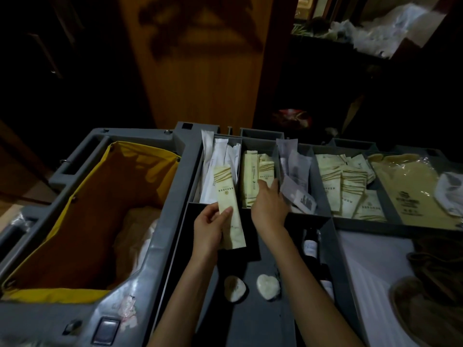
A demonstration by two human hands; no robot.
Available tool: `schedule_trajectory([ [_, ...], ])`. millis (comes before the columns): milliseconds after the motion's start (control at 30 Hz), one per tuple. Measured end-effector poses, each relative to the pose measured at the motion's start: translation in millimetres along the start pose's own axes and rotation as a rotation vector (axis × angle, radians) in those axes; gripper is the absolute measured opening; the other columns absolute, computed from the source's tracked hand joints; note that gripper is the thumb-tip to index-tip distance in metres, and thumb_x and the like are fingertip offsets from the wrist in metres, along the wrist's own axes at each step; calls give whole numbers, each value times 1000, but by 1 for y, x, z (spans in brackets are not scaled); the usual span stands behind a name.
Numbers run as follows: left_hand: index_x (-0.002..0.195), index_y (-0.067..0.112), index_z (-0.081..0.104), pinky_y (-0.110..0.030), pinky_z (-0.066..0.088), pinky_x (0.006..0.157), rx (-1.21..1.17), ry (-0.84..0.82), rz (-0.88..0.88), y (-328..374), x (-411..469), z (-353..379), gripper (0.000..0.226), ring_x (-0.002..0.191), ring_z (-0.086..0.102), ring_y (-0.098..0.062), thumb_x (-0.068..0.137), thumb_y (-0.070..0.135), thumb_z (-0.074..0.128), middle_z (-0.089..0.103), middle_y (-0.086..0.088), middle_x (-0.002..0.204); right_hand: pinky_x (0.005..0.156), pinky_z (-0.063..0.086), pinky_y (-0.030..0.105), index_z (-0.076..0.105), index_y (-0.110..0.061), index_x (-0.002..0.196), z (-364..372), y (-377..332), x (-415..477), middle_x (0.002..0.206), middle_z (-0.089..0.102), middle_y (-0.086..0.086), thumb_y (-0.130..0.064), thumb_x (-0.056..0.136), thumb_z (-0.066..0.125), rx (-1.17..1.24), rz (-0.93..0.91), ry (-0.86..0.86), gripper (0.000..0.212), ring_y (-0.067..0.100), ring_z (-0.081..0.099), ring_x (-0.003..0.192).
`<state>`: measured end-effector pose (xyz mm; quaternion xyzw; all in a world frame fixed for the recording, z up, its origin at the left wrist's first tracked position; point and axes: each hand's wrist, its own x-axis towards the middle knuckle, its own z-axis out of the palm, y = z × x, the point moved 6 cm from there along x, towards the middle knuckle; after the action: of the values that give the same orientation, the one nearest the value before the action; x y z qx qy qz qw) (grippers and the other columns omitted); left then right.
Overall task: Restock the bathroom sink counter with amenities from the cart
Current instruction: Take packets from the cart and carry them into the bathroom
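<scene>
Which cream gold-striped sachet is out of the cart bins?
The long sachet gripped by the left hand; the others lie inside the cart's compartments.

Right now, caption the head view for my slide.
Left hand holds a cream amenity packet; right hand reaches toward cream packets in the cart.

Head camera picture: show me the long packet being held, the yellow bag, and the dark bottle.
long packet (225, 189), head view, on its printed upper half.
yellow bag (95, 209), head view, on its inner wall.
dark bottle (310, 245), head view, on its pale label.
</scene>
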<state>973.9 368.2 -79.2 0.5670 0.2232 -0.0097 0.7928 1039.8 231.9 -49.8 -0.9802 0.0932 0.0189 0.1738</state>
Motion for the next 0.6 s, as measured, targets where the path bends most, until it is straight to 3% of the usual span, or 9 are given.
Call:
schedule_trajectory([
  [200, 108, 5, 63, -25, 54, 57, 56, -15, -10, -1, 0, 2, 19, 66, 67, -10, 89, 5, 63, 71, 0, 77, 85, 47, 39, 47, -19, 136, 0, 5, -2, 131, 47, 13, -4, 94, 45, 115, -22, 114, 45, 31, 53, 114],
  [367, 106, 8, 65, -24, 53, 55, 70, -17, -20, -1, -2, 2, 15, 68, 68, -11, 91, 9, 62, 71, 0, 81, 83, 47, 38, 36, -22, 144, 2, 5, -7, 136, 49, 11, -10, 98, 44, 178, -52, 167, 49, 31, 56, 113],
  [467, 94, 11, 66, -24, 51, 54, 54, -9, -36, 0, -3, 2, 8, 66, 64, -13, 93, 16, 60, 69, 1, 76, 84, 50, 42, 23, -25, 151, 0, 9, -11, 137, 53, 11, -13, 98, 47, 413, -64, 245, 59, 32, 57, 112],
  [600, 83, 12, 63, -22, 48, 49, 31, 3, -45, 0, -5, 0, 16, 54, 60, -8, 94, 22, 59, 64, 3, 63, 103, 43, 33, 38, -15, 145, -1, 22, -20, 140, 51, 7, -10, 97, 53, 947, -39, 210, 51, 22, 51, 125],
])
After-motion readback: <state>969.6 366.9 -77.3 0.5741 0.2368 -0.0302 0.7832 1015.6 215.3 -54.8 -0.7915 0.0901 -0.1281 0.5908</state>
